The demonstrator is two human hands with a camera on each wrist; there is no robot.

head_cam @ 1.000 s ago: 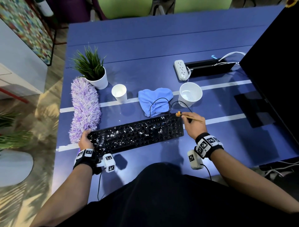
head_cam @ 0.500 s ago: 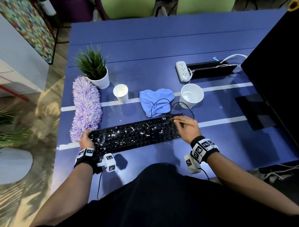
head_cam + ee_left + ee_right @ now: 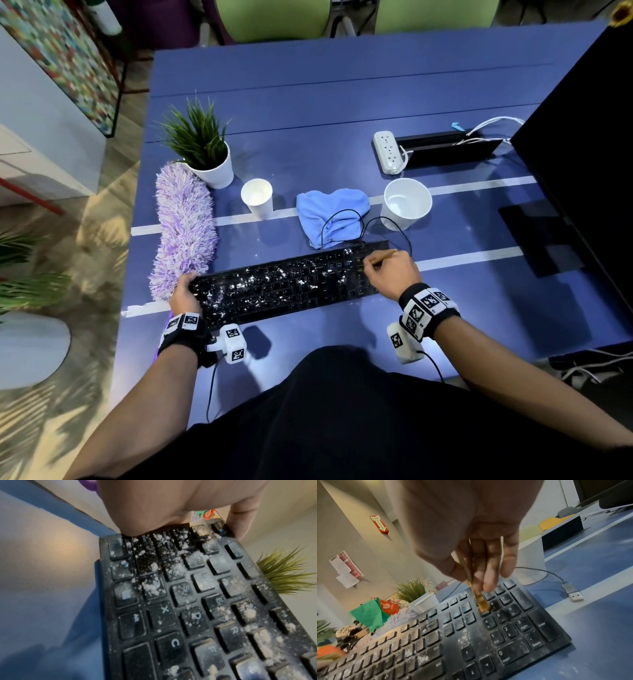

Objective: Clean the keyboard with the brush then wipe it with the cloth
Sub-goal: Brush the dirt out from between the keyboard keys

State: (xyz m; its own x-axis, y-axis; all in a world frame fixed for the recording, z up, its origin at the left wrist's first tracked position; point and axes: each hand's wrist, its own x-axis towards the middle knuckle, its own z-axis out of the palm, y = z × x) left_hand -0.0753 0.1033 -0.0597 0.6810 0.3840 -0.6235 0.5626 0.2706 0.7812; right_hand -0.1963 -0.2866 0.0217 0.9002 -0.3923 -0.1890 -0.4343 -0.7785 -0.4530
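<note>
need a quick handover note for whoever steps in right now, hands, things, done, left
Left hand grips the left end of the dusty black keyboard, steadying it. Right hand pinches the thin wooden-handled brush, bristles down on the number pad's upper keys. Crumpled blue cloth lies untouched behind the keyboard, the keyboard's cable draped over it.
Done: the right end looks mostly free of powder.
Left: brush the white powder off the middle and left keys, then wipe with the cloth.

Light: bright and even, seemingly from above.
Shadows: soft, short.
Blur: right wrist view smeared; close hands unfocused.
Edges: wide-angle bending.
</note>
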